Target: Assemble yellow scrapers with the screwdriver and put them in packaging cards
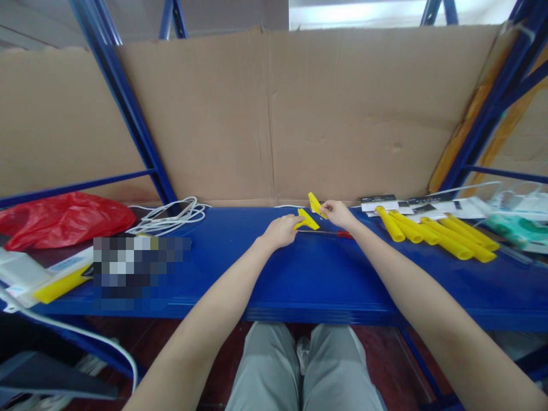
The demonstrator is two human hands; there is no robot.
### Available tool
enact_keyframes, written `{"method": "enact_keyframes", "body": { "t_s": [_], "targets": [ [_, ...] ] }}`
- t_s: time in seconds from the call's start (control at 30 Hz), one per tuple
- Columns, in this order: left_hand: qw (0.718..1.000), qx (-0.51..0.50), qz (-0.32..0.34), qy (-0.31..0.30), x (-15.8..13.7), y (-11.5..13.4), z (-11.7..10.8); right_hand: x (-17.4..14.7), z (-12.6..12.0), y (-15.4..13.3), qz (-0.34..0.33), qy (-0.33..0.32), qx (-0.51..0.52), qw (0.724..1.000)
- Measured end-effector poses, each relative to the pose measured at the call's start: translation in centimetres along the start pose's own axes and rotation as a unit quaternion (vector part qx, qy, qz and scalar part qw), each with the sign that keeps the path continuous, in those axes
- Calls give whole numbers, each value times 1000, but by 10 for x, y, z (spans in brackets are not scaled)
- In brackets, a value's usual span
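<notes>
While the left hand [281,230] pinches a flat yellow plastic piece [309,221], the right hand [337,213] has its fingertips clamped on the lower end of a second yellow piece [314,201]. Both pieces sit just beside each other above the blue shelf [317,279], between the two grips. On the near side of the right grip lies a thin-shafted screwdriver [343,234], its red handle partly behind the forearm. Right of that grip are yellow tubes [447,238]; well left of the left grip, a coiled white cable [197,214] and a red plastic bag [68,220].
</notes>
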State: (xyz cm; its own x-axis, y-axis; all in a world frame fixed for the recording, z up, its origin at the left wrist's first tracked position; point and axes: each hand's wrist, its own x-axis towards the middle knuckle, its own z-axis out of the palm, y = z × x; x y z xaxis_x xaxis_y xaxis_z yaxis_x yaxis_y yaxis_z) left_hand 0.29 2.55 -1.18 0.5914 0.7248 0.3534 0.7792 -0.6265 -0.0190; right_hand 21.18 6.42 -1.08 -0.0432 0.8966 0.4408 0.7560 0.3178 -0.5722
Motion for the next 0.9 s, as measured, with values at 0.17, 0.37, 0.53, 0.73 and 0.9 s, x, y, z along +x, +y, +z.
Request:
{"method": "enact_keyframes", "body": {
  "t_s": [0.17,0.37,0.53,0.73,0.9],
  "targets": [
    [1000,8,-16,-7,-1,-1,0,0,9,5,122,6,40,992],
    [1000,1,-14,-19,0,-2,1,1,19,11,85,-28,-19,996],
    [1000,-6,-7,-25,0,-1,0,0,15,9,49,-73,-108,990],
    [999,-2,-30,-24,-1,-1,-3,-6,5,3,-72,-156,-160,972],
    [999,1,-45,-22,-2,-1,-3,-8,6,1,-101,-218,-151,959]
  ]
}}
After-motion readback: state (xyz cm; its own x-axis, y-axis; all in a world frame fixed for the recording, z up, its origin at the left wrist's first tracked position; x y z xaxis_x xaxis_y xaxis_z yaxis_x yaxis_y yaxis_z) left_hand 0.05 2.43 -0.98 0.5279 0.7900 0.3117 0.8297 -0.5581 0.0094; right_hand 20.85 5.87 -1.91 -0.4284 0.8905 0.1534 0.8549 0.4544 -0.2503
